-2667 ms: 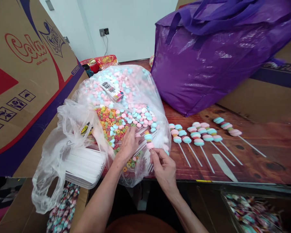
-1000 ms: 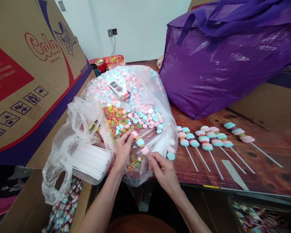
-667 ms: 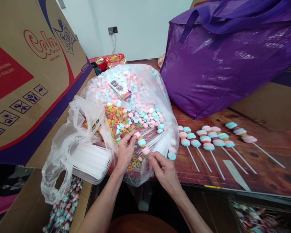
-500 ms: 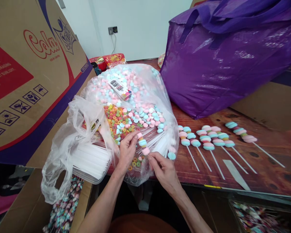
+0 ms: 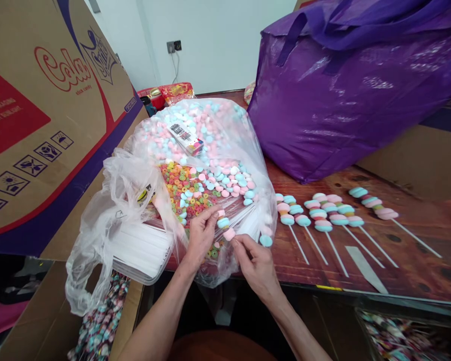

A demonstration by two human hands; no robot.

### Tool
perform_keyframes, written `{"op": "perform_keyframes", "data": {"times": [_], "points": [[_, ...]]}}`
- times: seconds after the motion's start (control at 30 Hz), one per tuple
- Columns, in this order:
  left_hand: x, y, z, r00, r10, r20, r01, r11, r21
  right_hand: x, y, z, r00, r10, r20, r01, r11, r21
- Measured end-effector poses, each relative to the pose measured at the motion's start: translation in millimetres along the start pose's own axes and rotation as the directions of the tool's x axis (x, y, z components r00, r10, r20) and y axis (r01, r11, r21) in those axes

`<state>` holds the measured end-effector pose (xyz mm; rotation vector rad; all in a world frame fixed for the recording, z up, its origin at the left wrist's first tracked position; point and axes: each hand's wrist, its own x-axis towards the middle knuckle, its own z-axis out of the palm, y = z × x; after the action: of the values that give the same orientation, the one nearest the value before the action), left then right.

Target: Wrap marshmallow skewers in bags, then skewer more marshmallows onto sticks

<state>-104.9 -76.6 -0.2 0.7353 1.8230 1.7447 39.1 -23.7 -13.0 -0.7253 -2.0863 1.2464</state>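
Note:
My left hand (image 5: 201,234) pinches the top pink piece of a candy skewer (image 5: 224,224) made of pink and blue marshmallow discs. My right hand (image 5: 256,263) is closed on the white stick just below the lowest pink piece. Both hands hover over a large clear plastic bag (image 5: 195,175) that holds pink and blue marshmallow discs and coloured ring candies (image 5: 182,188). To the right, several finished skewers (image 5: 323,213) lie side by side on the wood-patterned table (image 5: 398,260).
A big purple bag (image 5: 346,85) stands behind the skewers. A printed cardboard box (image 5: 41,115) leans at the left. A pack of white sticks (image 5: 139,248) lies under the clear bag. Boxes of wrapped candy (image 5: 394,336) sit below the table edge.
My left hand left the loose candy and came onto the skewer's top. The skewer has drawn in towards me and the pieces now sit closer together between both hands.

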Motion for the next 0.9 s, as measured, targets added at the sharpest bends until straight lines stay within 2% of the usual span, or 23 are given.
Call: {"op": "perform_keyframes", "data": {"times": [0.17, 0.47, 0.6, 0.8, 0.9], "points": [[-7, 2, 5.3, 0.992, -0.116, 0.043, 0.117, 0.993, -0.013, 2, -1, 2, 0.998, -0.044, -0.043, 0.041, 0.997, -0.058], [-9, -1, 9.2, 0.993, 0.027, 0.112, -0.029, 1.000, 0.010, 3, -6, 5, 0.994, -0.059, -0.089, 0.043, 0.985, -0.170], [-11, -2, 9.6, 0.992, 0.036, 0.121, -0.039, 0.999, 0.025, 5, -4, 7, 0.994, -0.027, -0.107, 0.009, 0.987, -0.158], [-12, 0, 5.5, 0.995, -0.097, -0.006, 0.097, 0.994, -0.057, 7, -7, 10, 0.996, 0.031, -0.081, -0.034, 0.999, -0.037], [-9, -5, 1.4, 0.991, -0.072, -0.115, 0.058, 0.991, -0.117, 6, -12, 9, 0.999, 0.002, -0.048, -0.002, 1.000, -0.016]]}}
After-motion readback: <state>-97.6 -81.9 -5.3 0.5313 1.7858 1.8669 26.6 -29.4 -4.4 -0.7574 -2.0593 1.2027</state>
